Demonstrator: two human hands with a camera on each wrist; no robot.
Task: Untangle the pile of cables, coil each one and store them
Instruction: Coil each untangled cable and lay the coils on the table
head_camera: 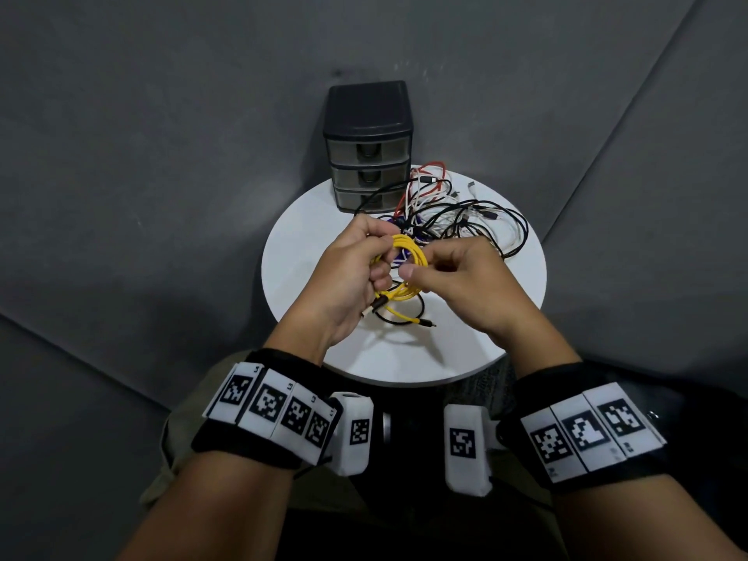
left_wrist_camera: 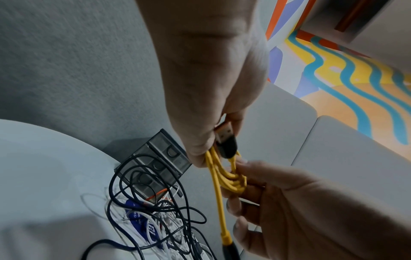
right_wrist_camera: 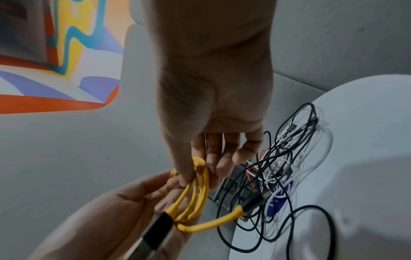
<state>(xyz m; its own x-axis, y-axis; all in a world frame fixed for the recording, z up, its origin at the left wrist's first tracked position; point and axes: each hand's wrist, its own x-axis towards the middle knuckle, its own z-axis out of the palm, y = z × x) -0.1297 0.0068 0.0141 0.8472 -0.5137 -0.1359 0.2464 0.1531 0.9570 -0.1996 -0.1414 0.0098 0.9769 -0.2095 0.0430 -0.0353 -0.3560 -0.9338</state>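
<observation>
A yellow cable (head_camera: 404, 253) is wound into a small coil held above the round white table (head_camera: 307, 244). My left hand (head_camera: 356, 269) grips the coil (left_wrist_camera: 224, 168) with its black plug (left_wrist_camera: 227, 142) against the palm. My right hand (head_camera: 441, 269) pinches the coil's other side (right_wrist_camera: 200, 174) between thumb and forefinger. One yellow end with a black plug (right_wrist_camera: 251, 204) hangs loose below the hands. Behind them lies a tangled pile of black, white, red and blue cables (head_camera: 453, 212).
A dark three-drawer organiser (head_camera: 368, 147) stands at the table's far edge, all drawers closed, with cables lying against its lowest drawer. A loose black cable loop (head_camera: 404, 313) lies under my hands. Grey sofa cushions (head_camera: 162, 155) surround the table.
</observation>
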